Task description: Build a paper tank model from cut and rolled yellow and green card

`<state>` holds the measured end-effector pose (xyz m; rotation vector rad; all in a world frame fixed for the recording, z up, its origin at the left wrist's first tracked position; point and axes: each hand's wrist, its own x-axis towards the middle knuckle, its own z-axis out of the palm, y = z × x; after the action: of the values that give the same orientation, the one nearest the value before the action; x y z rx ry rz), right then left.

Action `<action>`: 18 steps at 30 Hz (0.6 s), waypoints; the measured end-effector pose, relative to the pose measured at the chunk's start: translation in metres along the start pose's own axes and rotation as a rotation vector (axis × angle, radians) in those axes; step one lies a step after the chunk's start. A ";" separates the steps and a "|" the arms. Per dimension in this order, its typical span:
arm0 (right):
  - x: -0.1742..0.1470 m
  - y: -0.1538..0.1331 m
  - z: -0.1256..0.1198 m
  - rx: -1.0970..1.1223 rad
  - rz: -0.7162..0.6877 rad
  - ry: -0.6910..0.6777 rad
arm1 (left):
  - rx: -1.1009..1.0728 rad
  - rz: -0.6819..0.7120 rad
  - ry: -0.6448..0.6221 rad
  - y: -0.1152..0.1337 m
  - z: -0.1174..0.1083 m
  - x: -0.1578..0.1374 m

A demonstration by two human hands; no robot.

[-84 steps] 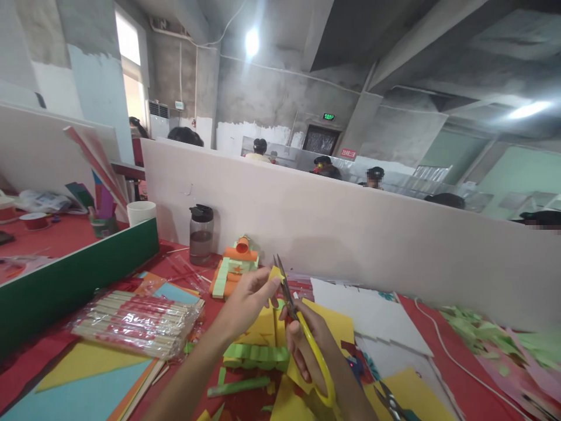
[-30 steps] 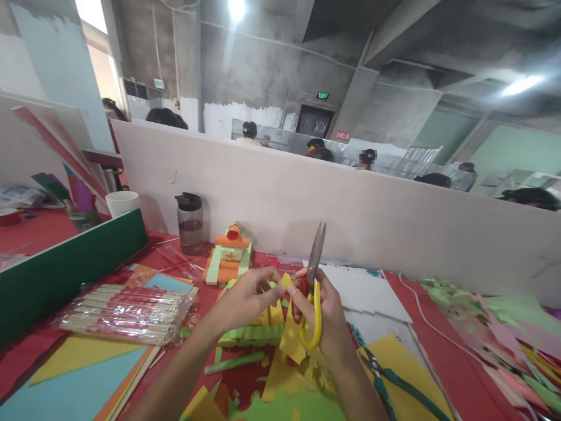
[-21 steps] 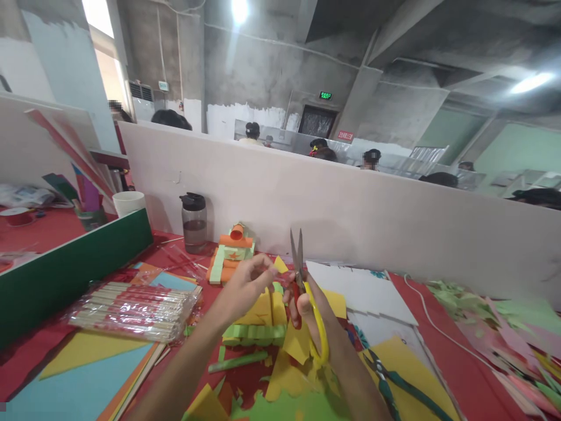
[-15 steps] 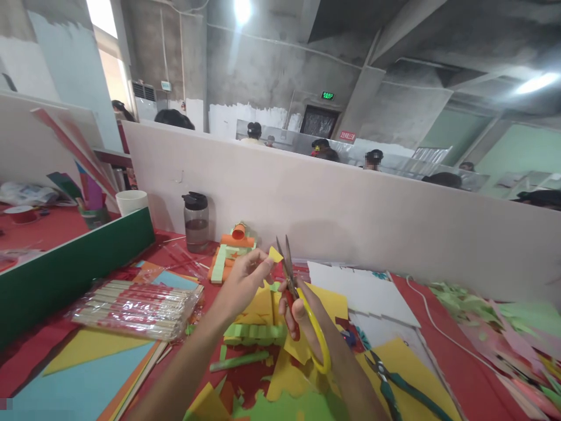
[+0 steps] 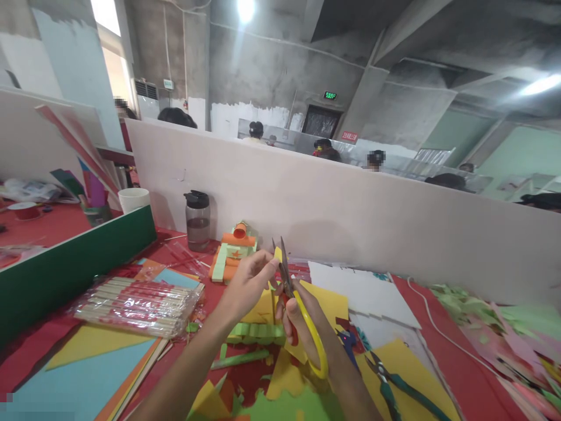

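My left hand (image 5: pixel 254 276) pinches a small piece of yellow paper (image 5: pixel 278 254) between thumb and fingers. In my right hand (image 5: pixel 302 318) are scissors (image 5: pixel 316 345) with yellow and red handles, their blades pointing up and slightly parted around the paper's edge. Behind my left hand stands a paper model (image 5: pixel 236 248) of orange rolls and pale green strips. Below the hands lie yellow paper sheets (image 5: pixel 287 374), a folded green paper strip (image 5: pixel 256 333) and a green rolled paper stick (image 5: pixel 241 359).
A plastic-wrapped bundle of wooden sticks (image 5: pixel 135 307) lies left, near a dark-lidded bottle (image 5: pixel 197 225). Green-handled pliers (image 5: pixel 388 380) rest on yellow paper at right. White sheets (image 5: pixel 359 292), a cable (image 5: pixel 433 321) and paper scraps (image 5: pixel 495 333) lie farther right. A white partition (image 5: pixel 350 210) stands behind.
The yellow piece has turned and now sits narrower, at the scissor blades. The scissors have shifted slightly left, closer to my left hand.
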<state>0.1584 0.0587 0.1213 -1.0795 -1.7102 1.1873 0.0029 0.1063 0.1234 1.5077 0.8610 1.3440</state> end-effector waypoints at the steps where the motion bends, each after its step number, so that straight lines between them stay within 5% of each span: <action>1: 0.000 0.000 0.000 -0.001 -0.005 0.003 | 0.001 0.002 0.000 0.001 0.000 0.000; 18: -0.005 -0.003 0.003 0.022 -0.016 0.035 | -0.061 0.003 -0.008 0.006 0.004 -0.003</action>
<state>0.1567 0.0528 0.1228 -1.0651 -1.6728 1.1683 0.0059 0.1007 0.1284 1.4666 0.8056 1.3541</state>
